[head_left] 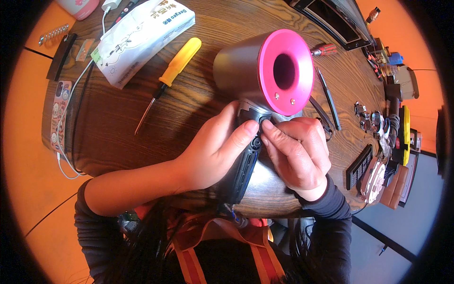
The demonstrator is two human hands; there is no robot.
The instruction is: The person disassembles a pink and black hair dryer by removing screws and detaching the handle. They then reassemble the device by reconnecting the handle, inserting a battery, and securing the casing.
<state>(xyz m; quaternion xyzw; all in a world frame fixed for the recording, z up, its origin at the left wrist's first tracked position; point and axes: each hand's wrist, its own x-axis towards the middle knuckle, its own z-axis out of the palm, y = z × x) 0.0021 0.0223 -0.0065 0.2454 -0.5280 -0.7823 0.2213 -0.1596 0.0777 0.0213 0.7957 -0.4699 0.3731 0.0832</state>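
A hair dryer with a grey barrel and a pink ring end [265, 66] stands on the round wooden table [189, 109], its dark handle [246, 156] pointing toward me. My left hand [213, 151] wraps the handle from the left, thumb pressed near the top. On the right side of the handle rests my right hand [298, 151], its fingertips pinching at a small part on the handle beside the left thumb.
A yellow-handled screwdriver [172, 71] lies left of the dryer, beyond it a white paper packet [142, 38]. A red-handled screwdriver [324, 49] and black tweezers [328, 97] lie to the right. A phone with a white cable [59, 113] sits at the left rim; small parts clutter the right.
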